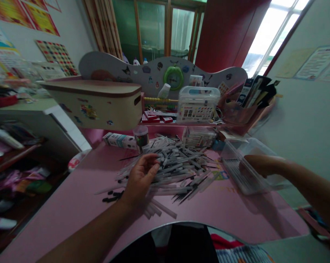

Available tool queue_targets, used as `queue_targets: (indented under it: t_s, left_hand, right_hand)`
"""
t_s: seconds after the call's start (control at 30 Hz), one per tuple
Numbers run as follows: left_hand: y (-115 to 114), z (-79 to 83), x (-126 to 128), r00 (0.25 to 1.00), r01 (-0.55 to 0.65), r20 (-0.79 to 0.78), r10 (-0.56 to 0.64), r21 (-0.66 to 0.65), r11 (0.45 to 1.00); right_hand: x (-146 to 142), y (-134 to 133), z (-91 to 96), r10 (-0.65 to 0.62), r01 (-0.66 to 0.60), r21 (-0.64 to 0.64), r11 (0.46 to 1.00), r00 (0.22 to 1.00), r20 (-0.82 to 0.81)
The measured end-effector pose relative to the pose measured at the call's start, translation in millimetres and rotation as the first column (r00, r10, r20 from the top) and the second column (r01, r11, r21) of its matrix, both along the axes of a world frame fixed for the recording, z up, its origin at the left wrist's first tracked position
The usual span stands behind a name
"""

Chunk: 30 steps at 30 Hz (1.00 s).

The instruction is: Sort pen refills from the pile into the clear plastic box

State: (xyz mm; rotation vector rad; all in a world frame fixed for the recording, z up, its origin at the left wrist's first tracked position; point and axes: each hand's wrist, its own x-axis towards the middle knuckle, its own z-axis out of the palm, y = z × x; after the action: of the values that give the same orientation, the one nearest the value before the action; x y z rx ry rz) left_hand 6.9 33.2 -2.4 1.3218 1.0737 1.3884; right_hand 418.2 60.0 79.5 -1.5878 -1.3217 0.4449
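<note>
- Although both hands work over the same pink desk [72,208], they are well apart from each other.
- The left hand [140,177] is at the near side of a heap of pen parts [178,166]; its fingers are half curled, with a gap between thumb and index finger.
- The right hand [254,165] is inside a clear plastic bin [251,189] at the right; it is blurred, so I cannot tell if it grips something.
- In this bin, pale slender pieces [232,166] lie side by side.
- Below the left hand there are some loose translucent tubes [165,209], and small black pieces [112,197] lie to its left.
- Behind the heap stand a round jar [141,136] and, beside it, a patterned carton [119,140].
- On the shelf above are a lidded cream storage box [104,109], small red boxes [151,118] and a clear carrying case [198,109].
- Higher, a green clock [173,77] is before the backboard [151,67].
</note>
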Motion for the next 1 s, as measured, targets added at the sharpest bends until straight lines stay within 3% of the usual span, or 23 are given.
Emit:
queue_targets:
  t_s: [0.07,0.1,0.13,0.2,0.27,0.33,0.4,0.5,0.57,0.67,0.77,1.0]
  left_hand:
    - [1.2,1.4,-0.2,0.999,-0.037,0.016,0.037,0.003,0.999]
    - [2.0,1.8,-0.5,0.998,-0.056,0.022,0.056,0.004,0.998]
    - [3.1,1.9,-0.8,0.997,-0.074,0.028,0.074,0.004,0.997]
    - [5.7,1.2,-1.9,0.995,-0.099,0.035,0.099,0.004,0.995]
    - [8.5,-0.5,-3.3,0.994,-0.107,0.027,0.106,0.011,0.994]
    - [10.9,-2.3,-4.9,0.994,-0.111,0.007,0.111,0.015,0.994]
    - [12.9,-3.1,-6.5,0.993,-0.120,-0.015,0.120,0.022,0.993]
    - [15.9,-1.5,-9.4,0.990,-0.141,-0.028,0.142,0.040,0.989]
    - [18.2,1.0,-11.9,0.987,-0.156,-0.023,0.157,0.049,0.987]
    - [21.4,4.4,-15.8,0.985,-0.172,-0.020,0.174,0.071,0.983]
    - [23.1,6.1,-18.4,0.983,-0.179,-0.022,0.182,0.090,0.980]
    - [26.6,7.6,-21.0,0.975,-0.218,-0.017,0.221,0.112,0.970]
  right_hand:
    - [3.7,1.0,25.4,0.088,-0.075,-0.119,0.990,0.990,0.109]
    - [2.8,-1.2,40.1,0.183,-0.124,-0.222,0.967,0.946,0.266]
    - [-1.0,-5.6,54.3,0.210,-0.128,-0.215,0.968,0.883,0.420]
    - [-19.6,-20.7,76.1,0.141,-0.141,-0.047,0.989,0.782,0.608]
    - [-52.7,-39.3,82.9,0.177,-0.286,0.056,0.957,0.721,0.669]
    - [-94.6,-53.0,73.4,0.323,-0.487,0.043,0.873,0.641,0.696]
    - [-136.9,-56.3,53.1,0.432,-0.569,-0.063,0.820,0.542,0.721]
    - [-186.1,-43.5,16.7,0.568,-0.551,-0.308,0.776,0.397,0.721]
    - [-206.7,-31.1,-5.4,0.599,-0.497,-0.402,0.769,0.341,0.725]
    - [-223.2,-19.0,-32.7,0.612,-0.464,-0.442,0.767,0.323,0.722]
    - [-230.0,-18.2,-51.7,0.585,-0.496,-0.388,0.777,0.340,0.736]
    - [-234.3,-23.5,-69.3,0.581,-0.568,-0.329,0.754,0.345,0.737]
